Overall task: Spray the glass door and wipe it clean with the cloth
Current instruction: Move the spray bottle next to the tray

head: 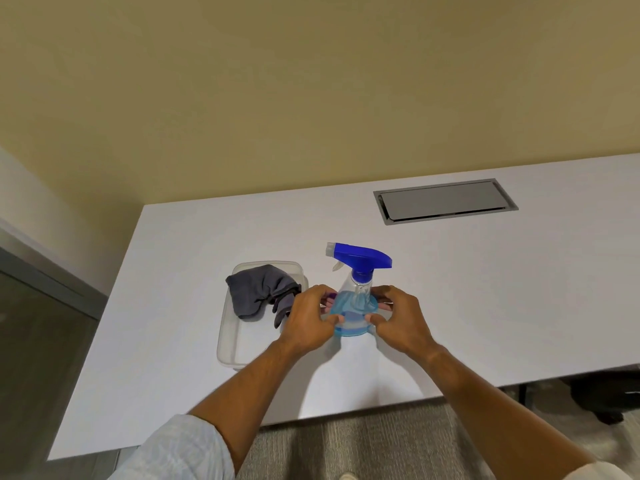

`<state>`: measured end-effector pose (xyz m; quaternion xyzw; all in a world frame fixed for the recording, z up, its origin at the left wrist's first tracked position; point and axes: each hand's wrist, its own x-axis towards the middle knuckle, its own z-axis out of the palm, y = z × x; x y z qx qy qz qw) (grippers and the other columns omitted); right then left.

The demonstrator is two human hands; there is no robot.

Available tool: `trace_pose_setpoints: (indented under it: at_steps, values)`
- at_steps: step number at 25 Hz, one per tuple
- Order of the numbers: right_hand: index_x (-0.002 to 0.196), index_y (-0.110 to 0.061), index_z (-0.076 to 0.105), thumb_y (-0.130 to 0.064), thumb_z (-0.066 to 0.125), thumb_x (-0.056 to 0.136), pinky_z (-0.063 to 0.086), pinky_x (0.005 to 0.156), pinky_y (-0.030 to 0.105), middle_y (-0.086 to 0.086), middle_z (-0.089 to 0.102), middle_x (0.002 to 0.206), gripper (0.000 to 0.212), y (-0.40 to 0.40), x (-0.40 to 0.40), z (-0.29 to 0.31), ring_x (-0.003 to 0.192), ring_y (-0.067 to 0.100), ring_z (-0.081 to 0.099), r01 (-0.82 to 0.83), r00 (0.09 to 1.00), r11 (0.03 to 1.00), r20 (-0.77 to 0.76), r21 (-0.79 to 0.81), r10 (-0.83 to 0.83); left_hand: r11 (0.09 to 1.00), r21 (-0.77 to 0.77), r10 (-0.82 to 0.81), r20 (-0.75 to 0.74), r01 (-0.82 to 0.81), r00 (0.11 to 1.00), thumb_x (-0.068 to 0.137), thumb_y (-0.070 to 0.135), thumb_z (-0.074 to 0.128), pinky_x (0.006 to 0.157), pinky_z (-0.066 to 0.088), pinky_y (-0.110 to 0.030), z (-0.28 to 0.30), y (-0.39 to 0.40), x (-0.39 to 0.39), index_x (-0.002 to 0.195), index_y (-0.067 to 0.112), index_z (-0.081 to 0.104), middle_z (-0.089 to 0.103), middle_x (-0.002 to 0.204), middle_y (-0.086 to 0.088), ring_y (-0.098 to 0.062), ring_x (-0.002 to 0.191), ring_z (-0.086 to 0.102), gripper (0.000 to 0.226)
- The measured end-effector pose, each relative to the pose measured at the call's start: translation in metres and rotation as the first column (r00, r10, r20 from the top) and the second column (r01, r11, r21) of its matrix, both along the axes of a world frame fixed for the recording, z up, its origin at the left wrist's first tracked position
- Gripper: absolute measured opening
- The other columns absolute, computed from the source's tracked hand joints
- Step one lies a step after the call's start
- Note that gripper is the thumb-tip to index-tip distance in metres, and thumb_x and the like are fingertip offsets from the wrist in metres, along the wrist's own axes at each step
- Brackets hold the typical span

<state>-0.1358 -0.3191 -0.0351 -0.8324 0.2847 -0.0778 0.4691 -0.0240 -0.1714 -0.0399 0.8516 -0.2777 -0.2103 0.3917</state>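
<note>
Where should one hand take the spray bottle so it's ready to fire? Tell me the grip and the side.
Grip the narrow neck of the spray bottle just under the blue head, coming from the right, the side opposite the nozzle. The bottle stands upright with the trigger hanging below the nozzle on the left, so the fingers would likely curl round onto it.

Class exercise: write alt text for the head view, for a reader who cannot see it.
Two hands, left and right, hold a spray bottle upright on a white table. Left of it, a grey cloth lies in a clear tub.
</note>
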Motion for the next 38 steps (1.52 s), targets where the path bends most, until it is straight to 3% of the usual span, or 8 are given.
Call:
trace_pose_setpoints:
  at_steps: [3,8,13,17,22,30,34,38]
  values:
    - [0.118,-0.014,0.06,-0.011,0.08,0.077,0.051,0.086,0.019,-0.008,0.063,0.107,0.045,0.002,0.0,0.013,0.097,0.012,0.063,-0.022,0.999,0.999,0.031,-0.034,0.023,0.999,-0.043,-0.014,0.013,0.014,1.0,0.078,0.012,0.077,0.079,0.056,-0.02,0.015,0.008,0.004,0.111,0.012,0.061,0.064,0.103,0.001,-0.016,0.095,0.063,0.037]
    - [0.116,-0.014,0.064,-0.011,0.082,0.075,0.047,0.071,0.001,-0.008,0.065,0.104,0.045,0.016,0.013,0.052,0.089,0.004,0.064,-0.046,0.992,0.993,0.116,-0.111,0.059,0.99,-0.133,-0.045,0.088,0.057,0.995,0.074,0.016,0.08,0.074,0.054,-0.013,0.056,0.031,0.025,0.108,0.014,0.064,0.066,0.096,0.006,-0.014,0.085,0.066,0.038]
    - [0.117,-0.011,0.065,-0.011,0.082,0.075,0.054,0.08,0.012,-0.003,0.068,0.105,0.045,0.049,0.032,0.089,0.093,0.011,0.067,-0.076,0.975,0.981,0.192,-0.176,0.11,0.986,-0.154,-0.029,0.217,0.063,0.976,0.069,0.025,0.082,0.077,0.058,-0.024,0.09,0.069,0.043,0.104,0.017,0.068,0.069,0.093,0.005,-0.014,0.083,0.066,0.039]
    - [0.116,-0.01,0.065,-0.011,0.081,0.074,0.055,0.081,0.016,-0.003,0.068,0.102,0.045,0.081,0.045,0.101,0.092,0.012,0.067,-0.116,0.967,0.974,0.202,-0.195,0.155,0.985,-0.17,-0.003,0.231,0.043,0.973,0.067,0.022,0.08,0.076,0.061,-0.03,0.103,0.103,0.053,0.102,0.015,0.068,0.067,0.09,0.004,-0.016,0.081,0.065,0.037]
    - [0.117,-0.01,0.065,-0.012,0.082,0.074,0.055,0.083,0.018,-0.002,0.068,0.104,0.046,0.115,0.057,0.087,0.094,0.012,0.066,-0.168,0.968,0.97,0.156,-0.177,0.196,0.99,-0.141,0.009,0.23,0.025,0.973,0.068,0.02,0.08,0.077,0.061,-0.031,0.089,0.14,0.058,0.101,0.013,0.069,0.068,0.089,0.003,-0.015,0.079,0.065,0.036]
    - [0.114,-0.013,0.066,-0.008,0.081,0.073,0.051,0.076,0.008,-0.007,0.067,0.101,0.044,0.144,0.063,0.039,0.089,0.009,0.065,-0.172,0.98,0.98,0.079,-0.101,0.18,0.996,-0.081,0.051,0.139,-0.04,0.989,0.067,0.017,0.08,0.077,0.061,-0.034,0.042,0.167,0.054,0.099,0.012,0.069,0.069,0.09,0.0,-0.017,0.082,0.065,0.035]
    - [0.116,-0.013,0.064,-0.006,0.08,0.074,0.056,0.085,0.019,-0.003,0.068,0.106,0.045,0.151,0.064,0.019,0.096,0.01,0.065,-0.18,0.982,0.981,0.048,-0.068,0.183,0.998,-0.044,0.046,0.096,-0.042,0.994,0.071,0.011,0.079,0.08,0.06,-0.032,0.027,0.171,0.053,0.103,0.008,0.068,0.068,0.094,-0.002,-0.016,0.086,0.064,0.035]
    - [0.12,-0.011,0.062,-0.007,0.08,0.076,0.047,0.071,0.001,0.002,0.068,0.115,0.048,0.154,0.065,0.005,0.098,0.008,0.062,-0.168,0.986,0.984,0.007,-0.066,0.169,0.999,-0.019,0.035,0.078,-0.033,0.996,0.073,0.009,0.077,0.074,0.054,-0.014,0.016,0.172,0.055,0.106,0.009,0.067,0.068,0.098,-0.002,-0.013,0.088,0.063,0.034]
